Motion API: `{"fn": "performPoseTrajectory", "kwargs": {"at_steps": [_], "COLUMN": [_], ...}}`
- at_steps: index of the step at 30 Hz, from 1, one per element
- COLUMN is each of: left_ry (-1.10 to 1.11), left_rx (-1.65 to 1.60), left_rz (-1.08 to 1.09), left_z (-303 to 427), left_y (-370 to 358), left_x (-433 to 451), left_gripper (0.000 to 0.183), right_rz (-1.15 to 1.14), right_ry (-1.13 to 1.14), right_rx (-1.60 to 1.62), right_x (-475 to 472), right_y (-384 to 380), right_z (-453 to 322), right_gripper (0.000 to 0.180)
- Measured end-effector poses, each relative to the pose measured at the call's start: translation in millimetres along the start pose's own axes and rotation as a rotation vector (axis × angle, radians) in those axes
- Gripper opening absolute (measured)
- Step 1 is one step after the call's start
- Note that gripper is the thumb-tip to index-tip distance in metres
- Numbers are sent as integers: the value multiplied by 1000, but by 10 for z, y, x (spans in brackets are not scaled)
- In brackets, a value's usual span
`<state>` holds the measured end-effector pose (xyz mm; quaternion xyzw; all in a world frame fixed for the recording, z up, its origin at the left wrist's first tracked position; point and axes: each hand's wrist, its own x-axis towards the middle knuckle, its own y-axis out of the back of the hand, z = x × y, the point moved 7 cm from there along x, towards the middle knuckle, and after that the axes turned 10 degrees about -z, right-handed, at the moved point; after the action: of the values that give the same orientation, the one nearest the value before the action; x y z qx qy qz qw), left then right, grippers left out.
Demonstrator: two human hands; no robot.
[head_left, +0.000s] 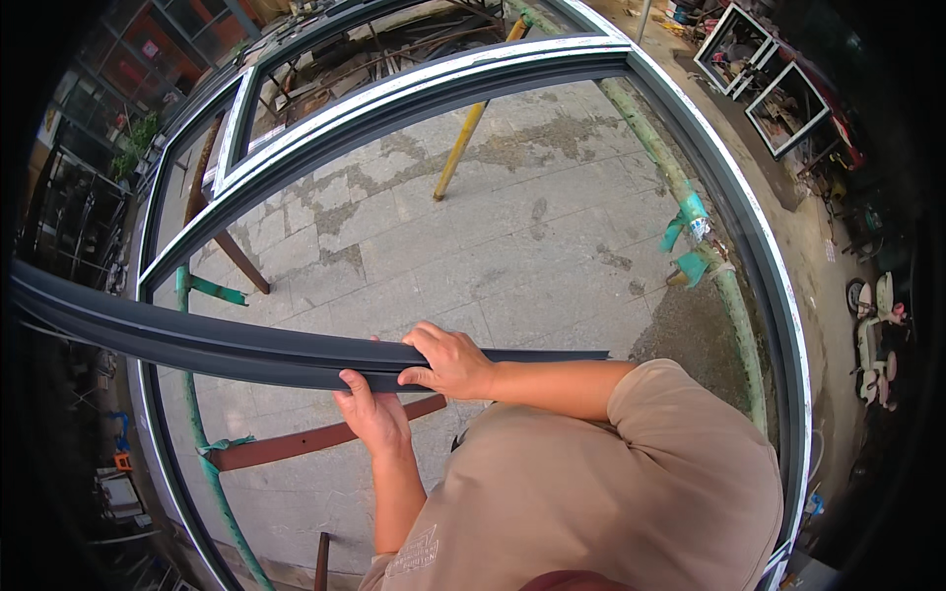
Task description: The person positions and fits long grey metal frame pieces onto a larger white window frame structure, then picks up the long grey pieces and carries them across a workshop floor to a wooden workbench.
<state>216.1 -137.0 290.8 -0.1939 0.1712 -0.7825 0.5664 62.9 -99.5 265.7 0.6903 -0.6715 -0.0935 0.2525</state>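
Both of my hands grip a long dark grey metal profile (244, 347), which runs from the far left edge to past my right forearm. My left hand (375, 417) holds it from below, thumb up against its near side. Just to the right, my right hand (447, 362) lies over the top with fingers and thumb curled round it. Beneath the profile spreads a large window frame (772, 295) with dark inner channels and white film on its outer faces. Its white crossbar (414, 85) spans the far part. My arms hide some of the profile's right end.
Green-painted pipes (658, 148) and a rusty brown bar (295, 443) lie below the frame. A yellow post (460, 151) stands on the paved floor (473, 251). Smaller window frames (789, 109) and a parked scooter (879, 340) are at the right; scrap metal (355, 74) lies beyond.
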Motion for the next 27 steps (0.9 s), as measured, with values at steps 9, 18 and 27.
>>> {"fn": "performPoseTrajectory", "kwargs": {"at_steps": [9,18,27], "left_ry": [87,168,264], "left_rx": [-124,-169,-237], "left_rz": [3,-16,-1], "left_z": [-300,-683,-957], "left_y": [38,43,-155], "left_x": [-146,-322,-367], "left_gripper": [38,42,41], "right_rz": [178,163,181], "right_ry": [-5,-86,-198], "right_rx": [-70,-169,-155], "right_x": [-232,-488,-790], "right_y": [-38,29,200], "right_z": [-115,-69,291], "right_gripper": [69,60,46]}}
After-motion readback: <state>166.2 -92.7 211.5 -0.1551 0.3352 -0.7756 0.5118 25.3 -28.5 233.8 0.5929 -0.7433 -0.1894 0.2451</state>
